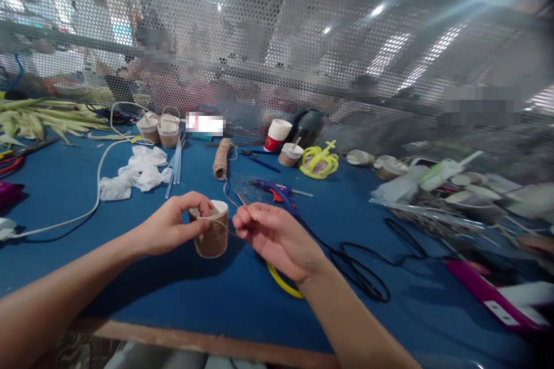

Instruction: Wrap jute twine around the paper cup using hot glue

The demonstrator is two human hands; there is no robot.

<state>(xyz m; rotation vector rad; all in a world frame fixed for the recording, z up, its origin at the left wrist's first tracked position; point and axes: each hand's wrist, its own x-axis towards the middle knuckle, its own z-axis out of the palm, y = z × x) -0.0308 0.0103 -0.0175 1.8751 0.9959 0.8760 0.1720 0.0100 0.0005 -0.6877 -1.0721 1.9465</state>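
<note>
My left hand (173, 225) grips a small paper cup (213, 239) wrapped in brown twine, thumb pressed at its rim. My right hand (272, 236) is closed beside the cup's right edge, pinching the twine strand (225, 193) that runs back to a twine spool (221, 158) on the blue table (216, 294). A blue glue gun (274, 190) lies just behind my right hand, with scissors (242, 197) beside it.
Crumpled white plastic (138, 172), a white cable (86, 207), twine-wrapped cups (159, 130) and green leaves (38, 118) lie at left. A red-white cup stack (275, 135), yellow crown (319, 161), black cable (367, 277) and clutter (437, 184) sit at right. Perforated mesh (277, 40) stands behind.
</note>
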